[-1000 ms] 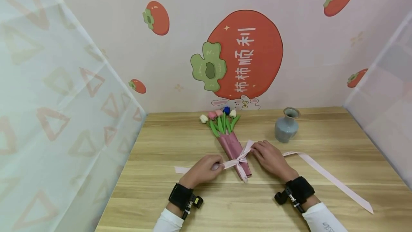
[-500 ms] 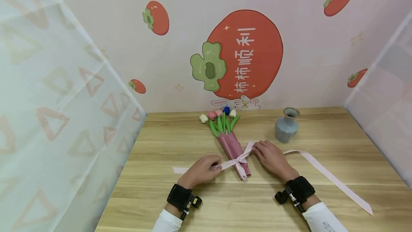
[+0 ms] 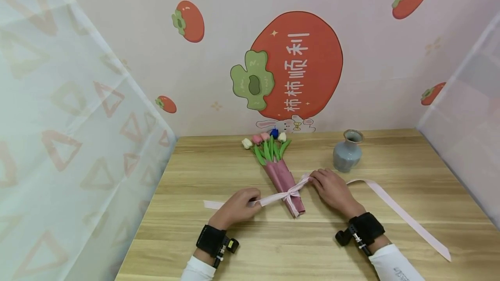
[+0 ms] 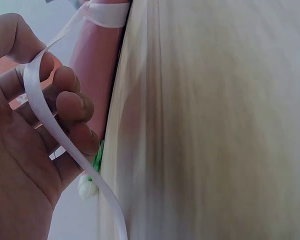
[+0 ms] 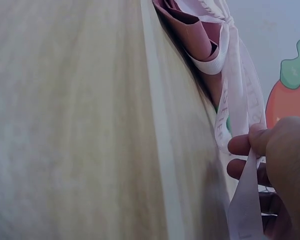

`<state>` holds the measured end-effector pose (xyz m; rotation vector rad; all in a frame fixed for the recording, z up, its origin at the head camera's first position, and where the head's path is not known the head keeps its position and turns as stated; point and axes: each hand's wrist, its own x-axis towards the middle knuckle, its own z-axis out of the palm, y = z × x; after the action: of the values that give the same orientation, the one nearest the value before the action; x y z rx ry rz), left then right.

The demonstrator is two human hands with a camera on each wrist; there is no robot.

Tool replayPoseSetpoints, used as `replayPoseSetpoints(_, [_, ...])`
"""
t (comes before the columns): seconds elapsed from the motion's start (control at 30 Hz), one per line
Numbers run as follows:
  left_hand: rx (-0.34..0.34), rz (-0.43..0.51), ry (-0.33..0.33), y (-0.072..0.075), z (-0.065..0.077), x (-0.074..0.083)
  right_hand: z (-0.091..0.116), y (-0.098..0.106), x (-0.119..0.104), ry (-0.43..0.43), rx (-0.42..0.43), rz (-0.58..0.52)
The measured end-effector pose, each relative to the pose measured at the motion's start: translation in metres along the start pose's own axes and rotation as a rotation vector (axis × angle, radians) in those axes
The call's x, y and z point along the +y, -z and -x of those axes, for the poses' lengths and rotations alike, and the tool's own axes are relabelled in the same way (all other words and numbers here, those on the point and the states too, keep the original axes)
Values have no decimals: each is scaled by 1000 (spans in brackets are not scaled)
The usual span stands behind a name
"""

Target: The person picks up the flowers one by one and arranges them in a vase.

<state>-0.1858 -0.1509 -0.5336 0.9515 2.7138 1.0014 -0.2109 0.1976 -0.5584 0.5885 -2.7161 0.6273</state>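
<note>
A bouquet of tulips wrapped in dusky pink paper (image 3: 278,176) lies slanted on the table, its white, pink and blue blooms (image 3: 264,138) toward the wall. Pale pink ribbon (image 3: 273,198) circles the lower wrap and crosses in a knot on top. To the left of the bouquet, my left hand (image 3: 237,206) pinches one length of ribbon between thumb and forefinger; the left wrist view shows its tail running down past the palm (image 4: 107,192). On the other side, my right hand (image 3: 332,189) pinches another part of the ribbon (image 5: 244,200), pulled out from the knot.
A grey-blue vase (image 3: 347,153) stands upright behind my right hand. The long ribbon tail (image 3: 406,216) trails across the table's right side. A patterned backdrop (image 3: 211,73) rises at the table's back edge, with hanging sheets at both sides.
My left hand has moved left and slightly down, drawing its ribbon farther from the bouquet. My right hand has shifted slightly right. The ribbon between them looks straighter and the knot tighter.
</note>
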Motion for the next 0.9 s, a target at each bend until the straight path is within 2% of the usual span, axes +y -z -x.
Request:
replayPoseSetpoints(0.53, [24,-19,46,13,17,-17,3,6,4,-51,-23,-1])
replayPoseSetpoints(0.77, [22,-19,44,14,18,-19,3,6,3,-61,-18,-17])
replayPoseSetpoints(0.9, [2,18,58,13,17,-18,2,7,2,-64,-16,-33])
